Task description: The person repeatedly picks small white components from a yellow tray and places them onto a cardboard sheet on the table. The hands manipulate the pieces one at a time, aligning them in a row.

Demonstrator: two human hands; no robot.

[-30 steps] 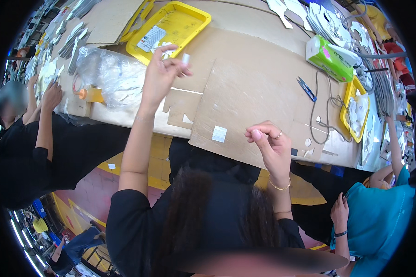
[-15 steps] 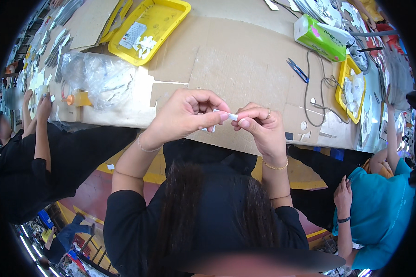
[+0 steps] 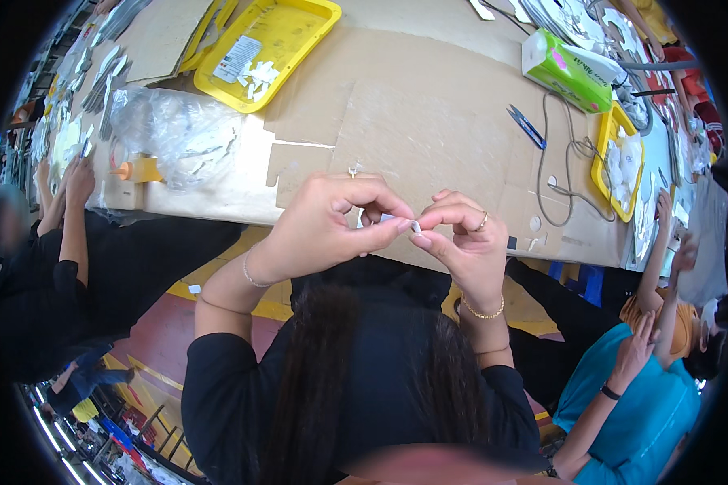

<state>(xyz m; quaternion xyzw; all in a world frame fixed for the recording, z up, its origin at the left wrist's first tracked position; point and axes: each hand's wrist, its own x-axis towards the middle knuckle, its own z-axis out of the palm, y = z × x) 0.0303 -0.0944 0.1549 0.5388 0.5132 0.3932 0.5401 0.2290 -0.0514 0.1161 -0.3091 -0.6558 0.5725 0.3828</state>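
Note:
A small white strip (image 3: pixel 416 227) is held up between my two hands, just over the near edge of the table. Thumb and forefinger of my left hand (image 3: pixel 332 217) pinch one end of it. Its other end is pinched by my right hand (image 3: pixel 466 246), whose thumb and forefinger meet it from the right. The strip looks bent or folded at the fingertips; most of it is hidden, and I cannot make out its material.
A cardboard-covered table (image 3: pixel 429 105) lies before me. On it are a yellow tray (image 3: pixel 319 32) with white pieces, a plastic bag (image 3: pixel 174 129), an orange bottle (image 3: pixel 144 170), blue thread snips (image 3: pixel 527 128), a green tissue pack (image 3: pixel 562 73), a cord and a smaller yellow tray (image 3: pixel 603 182). Co-workers sit both sides.
My hands have come closer together, and the strip, straight before, now looks bent between my fingertips. At the right, the co-worker in teal has raised an arm.

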